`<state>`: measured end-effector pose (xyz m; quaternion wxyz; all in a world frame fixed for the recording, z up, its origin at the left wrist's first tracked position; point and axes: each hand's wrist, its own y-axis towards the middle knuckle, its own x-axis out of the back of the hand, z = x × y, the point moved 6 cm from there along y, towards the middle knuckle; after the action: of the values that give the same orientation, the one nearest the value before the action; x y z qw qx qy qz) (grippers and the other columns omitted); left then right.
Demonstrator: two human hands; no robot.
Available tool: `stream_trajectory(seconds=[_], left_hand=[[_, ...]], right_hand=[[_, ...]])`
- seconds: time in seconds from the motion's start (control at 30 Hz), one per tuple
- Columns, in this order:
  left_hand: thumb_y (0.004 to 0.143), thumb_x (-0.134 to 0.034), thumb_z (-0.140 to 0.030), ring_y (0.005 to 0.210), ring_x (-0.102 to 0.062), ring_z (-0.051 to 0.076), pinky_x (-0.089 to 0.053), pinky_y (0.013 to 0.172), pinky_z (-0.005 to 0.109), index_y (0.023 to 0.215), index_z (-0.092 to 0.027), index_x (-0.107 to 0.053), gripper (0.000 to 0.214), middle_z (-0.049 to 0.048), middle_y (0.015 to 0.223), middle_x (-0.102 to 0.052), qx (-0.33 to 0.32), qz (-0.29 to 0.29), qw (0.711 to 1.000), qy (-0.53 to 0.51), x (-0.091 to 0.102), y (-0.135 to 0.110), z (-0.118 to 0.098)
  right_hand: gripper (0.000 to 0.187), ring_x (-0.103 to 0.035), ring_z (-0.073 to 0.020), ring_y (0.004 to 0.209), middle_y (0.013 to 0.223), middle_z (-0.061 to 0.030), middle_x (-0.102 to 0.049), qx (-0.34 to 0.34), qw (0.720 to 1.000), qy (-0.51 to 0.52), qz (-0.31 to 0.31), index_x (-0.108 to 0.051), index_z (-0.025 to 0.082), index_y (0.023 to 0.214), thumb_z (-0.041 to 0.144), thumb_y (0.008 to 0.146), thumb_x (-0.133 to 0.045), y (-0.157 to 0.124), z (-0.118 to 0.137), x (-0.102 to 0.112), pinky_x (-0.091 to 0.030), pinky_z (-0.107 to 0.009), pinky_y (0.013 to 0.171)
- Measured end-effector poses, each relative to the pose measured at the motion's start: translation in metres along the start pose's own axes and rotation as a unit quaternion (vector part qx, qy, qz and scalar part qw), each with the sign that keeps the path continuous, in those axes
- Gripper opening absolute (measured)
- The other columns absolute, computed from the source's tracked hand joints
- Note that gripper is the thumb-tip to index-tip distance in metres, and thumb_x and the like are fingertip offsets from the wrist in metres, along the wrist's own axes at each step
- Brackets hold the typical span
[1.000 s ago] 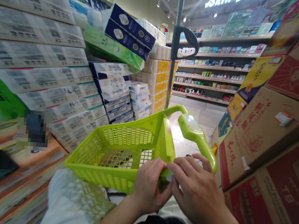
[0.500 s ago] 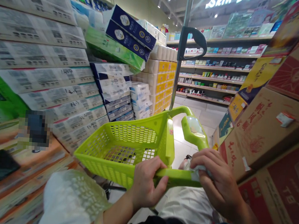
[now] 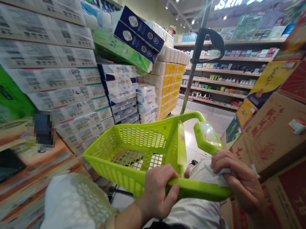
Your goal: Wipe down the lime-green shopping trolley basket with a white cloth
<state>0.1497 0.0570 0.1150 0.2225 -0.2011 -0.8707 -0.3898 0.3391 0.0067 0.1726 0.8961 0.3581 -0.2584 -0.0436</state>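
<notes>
A lime-green trolley basket (image 3: 143,133) with slotted walls stands in front of me, and nothing lies on the visible part of its perforated floor. My left hand (image 3: 160,189) is wrapped round the near green bar (image 3: 200,189) of the trolley, thumb toward me. At the bar's right corner, my right hand (image 3: 239,181) presses a crumpled white wipe (image 3: 223,172) onto the green plastic. A clear-topped panel (image 3: 208,132) sits on the frame just beyond that hand. Behind the basket rises a metal pole with a dark grey looped grip (image 3: 210,45).
Tall stacks of wrapped tissue packs (image 3: 73,76) crowd the left side. A dark phone (image 3: 2,168) lies on orange packs at lower left. Cardboard cartons (image 3: 281,128) wall the right side. Stocked shelves (image 3: 225,74) line the back, beyond a tiled floor.
My right hand has slid with the wipe rightward along the bar to its corner. My left hand keeps its grip on the bar. The view has shifted slightly.
</notes>
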Motion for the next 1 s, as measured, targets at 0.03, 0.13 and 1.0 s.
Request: stream_trajectory(seconds=[0.03,0.13,1.0], left_hand=[[0.087,-0.037,-0.04,0.064,-0.05,0.017,-0.031,0.06,0.03,0.079,-0.021,-0.054,0.027,0.0026,0.069,-0.054,-0.004,-0.001,1.0,-0.003,0.0,0.0,0.0],[0.088,-0.035,-0.039,0.063,-0.05,0.016,-0.031,0.06,0.03,0.076,-0.021,-0.054,0.029,0.0022,0.067,-0.054,-0.014,-0.017,1.0,-0.02,0.004,-0.001,0.004],[0.085,-0.048,-0.036,0.108,-0.054,0.025,-0.044,0.094,0.043,0.125,-0.021,-0.045,0.042,0.011,0.116,-0.057,-0.07,-0.056,0.995,0.033,0.049,-0.006,-0.011]], right_hand=[[0.015,-0.056,-0.0208,0.082,0.081,-0.0041,-0.059,-0.006,1.0,0.002,-0.001,-0.06,0.021,0.079,0.02,0.083,-0.046,0.0,-0.001,0.0,-0.044,-0.033,0.072],[0.015,-0.057,-0.0212,0.084,0.083,-0.0042,-0.06,-0.014,1.0,0.008,-0.001,-0.061,0.022,0.082,0.021,0.084,-0.046,0.0,-0.003,0.0,-0.045,-0.033,0.074],[0.027,-0.053,-0.023,0.111,0.108,-0.0069,-0.06,0.071,0.975,-0.212,-0.01,-0.056,0.021,0.109,0.015,0.086,-0.041,0.01,0.015,-0.053,-0.03,-0.048,0.107]])
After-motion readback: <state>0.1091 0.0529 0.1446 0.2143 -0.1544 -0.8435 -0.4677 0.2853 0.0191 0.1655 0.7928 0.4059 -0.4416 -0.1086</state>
